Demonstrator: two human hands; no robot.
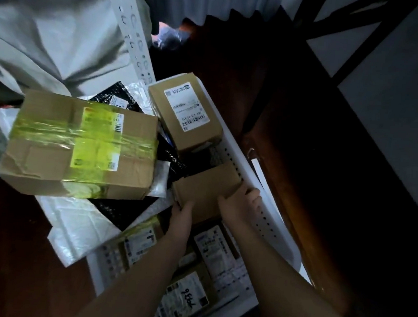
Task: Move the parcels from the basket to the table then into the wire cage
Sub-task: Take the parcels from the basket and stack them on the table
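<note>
Both hands clamped on small plain box in white basket: left hand near side, right hand right edge. Taped box alongside.

A small plain brown parcel sits tilted inside the white perforated basket, among other labelled parcels.

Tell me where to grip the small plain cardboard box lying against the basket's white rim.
Grip the small plain box by its two opposite short sides, from above, as the left hand and right hand do now. Its top is flat, and neighbouring parcels and the basket rim crowd the other sides.
</note>
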